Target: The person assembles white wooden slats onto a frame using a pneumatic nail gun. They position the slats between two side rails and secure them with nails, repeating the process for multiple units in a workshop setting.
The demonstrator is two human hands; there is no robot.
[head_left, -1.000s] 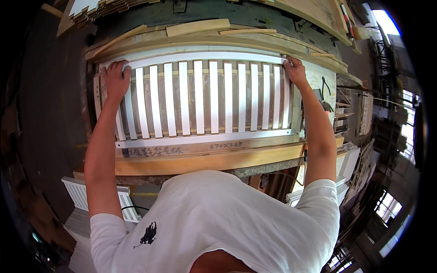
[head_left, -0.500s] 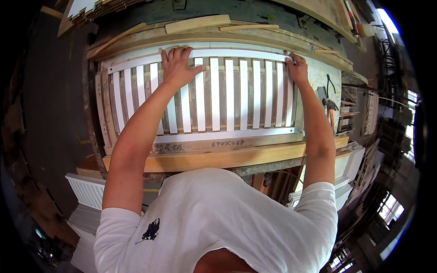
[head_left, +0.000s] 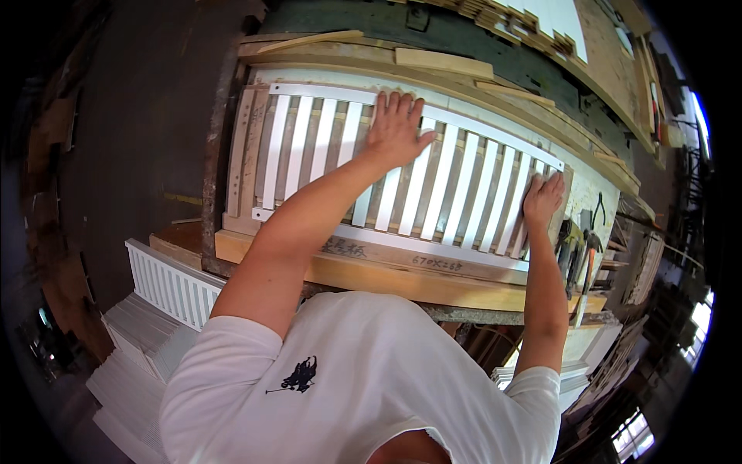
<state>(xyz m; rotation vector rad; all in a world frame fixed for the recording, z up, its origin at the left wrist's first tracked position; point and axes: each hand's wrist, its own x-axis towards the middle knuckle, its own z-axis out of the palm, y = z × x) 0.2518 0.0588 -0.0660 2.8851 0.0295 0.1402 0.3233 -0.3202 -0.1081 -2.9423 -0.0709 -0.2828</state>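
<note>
A white slatted panel (head_left: 433,244) with long rails and several upright slats lies flat inside a wooden frame jig (head_left: 371,277) on the bench. My left hand (head_left: 396,130) rests open on the far rail, left of the middle, fingers spread over the rail and thumb out to the right across a slat. My right hand (head_left: 544,199) is at the panel's right end, just below the far corner. Its fingers are slightly apart and touch the end slats and the jig beside them; it grips nothing that I can see.
Pliers (head_left: 600,210) and a hammer (head_left: 592,241) lie at the bench's right end. Loose wood strips (head_left: 444,62) rest along the far edge. Finished-looking white slatted panels (head_left: 171,284) and stacked white pieces (head_left: 131,379) stand on the lower left. Beyond the bench are more stacked strips (head_left: 510,23).
The view has turned, so the bench now slants down to the right. My right hand has let go of the far rail's end and shifted nearer along the panel's right end. My left hand stays on the rail.
</note>
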